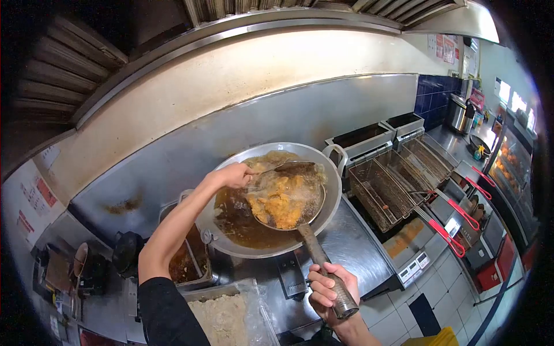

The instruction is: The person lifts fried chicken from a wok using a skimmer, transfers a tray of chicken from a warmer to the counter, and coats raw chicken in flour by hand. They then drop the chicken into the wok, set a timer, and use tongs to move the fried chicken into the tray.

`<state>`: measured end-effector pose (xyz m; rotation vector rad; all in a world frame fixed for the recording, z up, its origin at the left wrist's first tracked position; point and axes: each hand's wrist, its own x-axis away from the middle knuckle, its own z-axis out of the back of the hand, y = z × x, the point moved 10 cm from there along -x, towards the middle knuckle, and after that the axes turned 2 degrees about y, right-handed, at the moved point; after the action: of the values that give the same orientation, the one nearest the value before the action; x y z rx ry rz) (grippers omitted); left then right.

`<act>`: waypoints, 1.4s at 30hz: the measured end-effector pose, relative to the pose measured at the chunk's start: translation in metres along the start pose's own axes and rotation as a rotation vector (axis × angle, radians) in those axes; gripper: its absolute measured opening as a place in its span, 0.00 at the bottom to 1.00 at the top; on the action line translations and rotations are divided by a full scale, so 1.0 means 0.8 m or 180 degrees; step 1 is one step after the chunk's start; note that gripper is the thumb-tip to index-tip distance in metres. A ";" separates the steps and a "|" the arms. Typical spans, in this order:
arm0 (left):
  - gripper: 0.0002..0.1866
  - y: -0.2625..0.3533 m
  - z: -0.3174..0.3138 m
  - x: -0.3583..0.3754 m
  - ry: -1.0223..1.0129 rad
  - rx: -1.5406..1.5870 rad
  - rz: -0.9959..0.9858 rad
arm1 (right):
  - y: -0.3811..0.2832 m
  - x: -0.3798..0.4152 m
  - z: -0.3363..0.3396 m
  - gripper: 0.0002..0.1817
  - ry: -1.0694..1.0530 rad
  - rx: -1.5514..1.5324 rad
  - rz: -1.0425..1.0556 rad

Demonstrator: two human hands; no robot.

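Note:
My right hand (333, 290) is wrapped round the thick, worn handle of a large skimmer (314, 248). The skimmer's round head lies in a wide metal wok (333, 202) of bubbling brown oil (234, 225). Golden battered fried pieces (283, 202) are heaped on it, partly veiled by steam. Over the wok's far left part, my left hand (235, 175) is closed on a thin metal utensil (271, 168). This utensil reaches right above the fried pieces; its far end is blurred, so its exact kind cannot be made out.
Wire fryer baskets (381, 190) with red handles stand right of the wok. A tray of pale flour (222, 320) lies in front, beside a metal container (187, 259) with dark contents. A steel splashback (277, 118) rises behind. A glass food cabinet (511, 161) is far right.

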<state>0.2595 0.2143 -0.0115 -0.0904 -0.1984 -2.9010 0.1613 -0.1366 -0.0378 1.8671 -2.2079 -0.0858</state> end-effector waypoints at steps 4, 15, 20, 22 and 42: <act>0.22 0.031 0.031 0.030 0.0147 -0.0255 0.0110 | -0.004 -0.010 0.016 0.09 -0.0065 0.0109 -0.0019; 0.24 -0.116 0.045 0.120 0.0515 -0.0087 0.1529 | -0.009 -0.002 0.012 0.10 0.0049 0.0359 -0.0122; 0.25 -0.155 0.019 0.167 -0.0165 0.0390 0.2040 | -0.005 0.005 -0.010 0.11 0.0268 0.0334 -0.0004; 0.24 -0.164 0.002 0.179 -0.0450 0.0802 0.2239 | -0.005 0.008 -0.017 0.11 0.0291 0.0267 0.0003; 0.16 -0.162 0.007 0.024 0.1005 -0.0721 0.1316 | 0.001 0.025 -0.030 0.14 0.0237 -0.0310 0.0068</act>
<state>0.2108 0.3360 -0.0212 0.2574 0.1838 -2.4692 0.1631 -0.1529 -0.0118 1.7660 -2.1342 -0.1157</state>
